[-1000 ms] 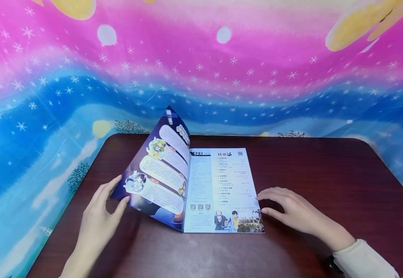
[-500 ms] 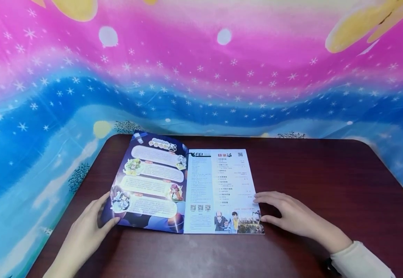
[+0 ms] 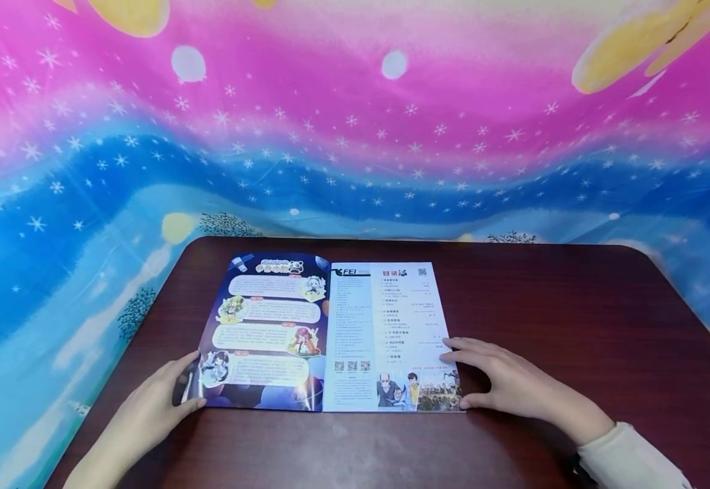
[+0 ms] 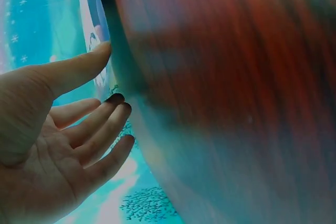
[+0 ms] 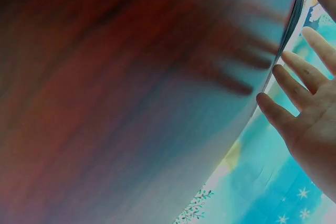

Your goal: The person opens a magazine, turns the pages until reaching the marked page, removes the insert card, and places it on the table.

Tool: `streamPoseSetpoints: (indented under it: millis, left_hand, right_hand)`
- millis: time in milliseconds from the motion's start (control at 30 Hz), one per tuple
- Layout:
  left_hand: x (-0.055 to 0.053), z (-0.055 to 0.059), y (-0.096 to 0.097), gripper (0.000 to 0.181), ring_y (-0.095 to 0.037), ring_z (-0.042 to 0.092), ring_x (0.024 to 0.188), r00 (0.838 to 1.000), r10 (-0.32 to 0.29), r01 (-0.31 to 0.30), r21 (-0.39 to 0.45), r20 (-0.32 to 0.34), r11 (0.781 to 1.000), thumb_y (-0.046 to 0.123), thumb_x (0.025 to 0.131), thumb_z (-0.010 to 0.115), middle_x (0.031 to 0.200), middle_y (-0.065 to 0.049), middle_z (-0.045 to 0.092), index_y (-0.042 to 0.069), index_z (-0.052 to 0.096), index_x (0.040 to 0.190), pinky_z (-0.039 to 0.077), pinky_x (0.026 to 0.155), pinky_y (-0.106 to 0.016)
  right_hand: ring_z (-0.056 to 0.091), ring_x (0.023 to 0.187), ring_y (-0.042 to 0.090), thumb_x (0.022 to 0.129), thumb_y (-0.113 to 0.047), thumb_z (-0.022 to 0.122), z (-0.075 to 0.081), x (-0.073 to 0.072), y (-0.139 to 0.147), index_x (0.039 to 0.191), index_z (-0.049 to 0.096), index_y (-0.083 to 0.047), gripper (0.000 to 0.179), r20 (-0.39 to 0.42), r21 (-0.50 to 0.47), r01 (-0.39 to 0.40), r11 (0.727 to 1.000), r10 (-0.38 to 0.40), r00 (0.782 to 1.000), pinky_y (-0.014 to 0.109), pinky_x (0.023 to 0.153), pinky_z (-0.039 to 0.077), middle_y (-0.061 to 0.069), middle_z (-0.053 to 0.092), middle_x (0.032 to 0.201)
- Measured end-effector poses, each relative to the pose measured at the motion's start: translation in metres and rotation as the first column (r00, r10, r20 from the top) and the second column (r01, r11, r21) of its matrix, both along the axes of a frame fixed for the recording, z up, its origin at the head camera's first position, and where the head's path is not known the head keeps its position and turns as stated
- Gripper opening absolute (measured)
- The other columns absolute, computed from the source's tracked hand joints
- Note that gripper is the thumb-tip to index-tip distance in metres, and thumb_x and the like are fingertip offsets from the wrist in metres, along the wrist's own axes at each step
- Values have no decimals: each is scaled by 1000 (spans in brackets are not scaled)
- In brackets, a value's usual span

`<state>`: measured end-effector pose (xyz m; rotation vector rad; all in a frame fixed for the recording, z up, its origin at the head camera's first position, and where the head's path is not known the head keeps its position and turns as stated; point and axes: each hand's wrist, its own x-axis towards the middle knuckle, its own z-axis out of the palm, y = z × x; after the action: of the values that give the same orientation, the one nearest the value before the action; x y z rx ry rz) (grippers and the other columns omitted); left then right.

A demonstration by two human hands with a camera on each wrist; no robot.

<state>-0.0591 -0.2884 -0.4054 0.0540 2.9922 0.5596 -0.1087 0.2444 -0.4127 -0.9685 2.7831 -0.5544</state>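
Observation:
An open magazine (image 3: 351, 326) lies on the dark red-brown table. Its left page (image 3: 269, 336) is dark purple with white text bubbles and cartoon figures; its right page (image 3: 410, 319) is a light contents page with photos at the bottom. My left hand (image 3: 143, 407) is at the lower left corner, thumb along the page edge. In the left wrist view the left hand's thumb (image 4: 79, 74) meets the cover edge, the other fingers loosely extended. My right hand (image 3: 507, 377) rests at the lower right edge, its fingers (image 5: 291, 85) nearly straight in the right wrist view.
The table (image 3: 550, 305) extends to both sides of the magazine and in front of it. A pink and blue snowflake-patterned cloth (image 3: 355, 156) hangs behind and along the left side. A light sleeve (image 3: 630, 458) covers the right forearm.
The raised left page has come down to the left and now lies nearly flat. My left hand moved left and down with it. The right hand has shifted only slightly at the right edge.

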Motion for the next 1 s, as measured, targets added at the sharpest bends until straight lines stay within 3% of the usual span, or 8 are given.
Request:
streamPoseSetpoints:
  millis: [200, 433, 1000]
  left_hand:
    - [-4, -2, -3, 78, -40, 62, 104, 998, -27, 29, -41, 57, 999, 22, 76, 87, 121, -24, 61, -7, 49, 138, 51, 82, -59]
    - [-3, -6, 0, 68, -47, 53, 118, 996, -95, 94, -51, -3, 994, 24, 75, 87, 128, -25, 57, 0, 59, 132, 44, 92, -66]
    - [-6, -5, 4, 58, -46, 52, 121, 982, -187, 188, -49, 32, 981, 23, 79, 84, 132, -24, 56, 4, 63, 129, 43, 95, -65]
  right_hand:
    - [42, 137, 33, 77, -38, 85, 1, 1, -1, 135, 62, -18, 66, 6, 0, -18, 1000, 18, 1000, 59, 103, 40, 5, 45, 151]
    - [42, 137, 34, 78, -39, 84, 3, 2, -3, 133, 64, -19, 62, 6, 13, -17, 1000, 17, 1000, 59, 102, 40, 6, 44, 152]
    - [46, 133, 34, 82, -34, 81, 7, -1, -8, 129, 66, -17, 52, -18, 24, 0, 1000, 0, 1000, 58, 103, 40, 7, 52, 144]
